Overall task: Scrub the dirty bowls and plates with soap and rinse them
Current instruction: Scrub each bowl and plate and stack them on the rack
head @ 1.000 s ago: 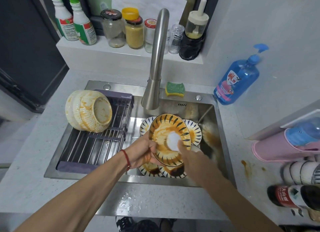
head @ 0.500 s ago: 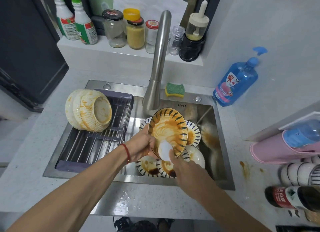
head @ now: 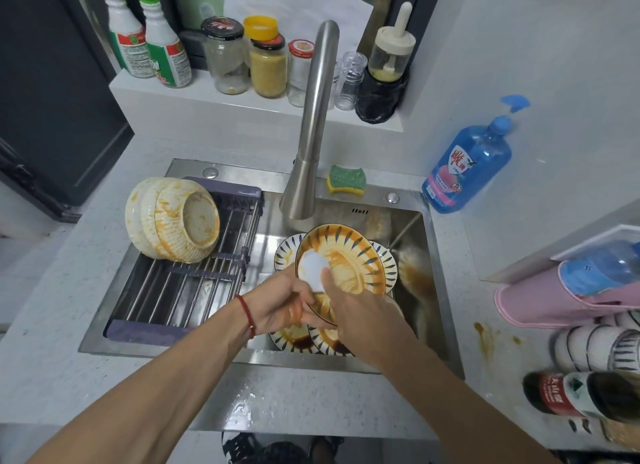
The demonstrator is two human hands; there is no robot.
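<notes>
Orange sauce coats the plate (head: pixel 349 263) that we hold tilted over the sink (head: pixel 412 228), just right of the frame's centre. Our left hand (head: pixel 287 304) grips its lower left rim, fingers curled under the edge, so the dirty face turns up toward us and any drips fall into the basin. Our right hand (head: pixel 356 311) pinches a white pad (head: pixel 313 268) and presses it on the plate's left side; the hold lets us push hard without the plate slipping.

Below the plate, more striped plates (head: pixel 304 340) lie stacked in the basin, dark sauce pooled on them, waiting their turn. At the left, three smeared bowls (head: pixel 173 219) lie nested on their sides on the rack (head: pixel 194 283) that spans the sink's left half, kept out of the way of the scrubbing. The faucet (head: pixel 311 134) stands directly behind the plate; we see no water running. A green sponge (head: pixel 346 179) rests on the sink's back ledge, and the blue soap bottle (head: pixel 467 166) stands on the table at the right, near enough to reach.

We judge the task to be early: nothing looks rinsed yet.
</notes>
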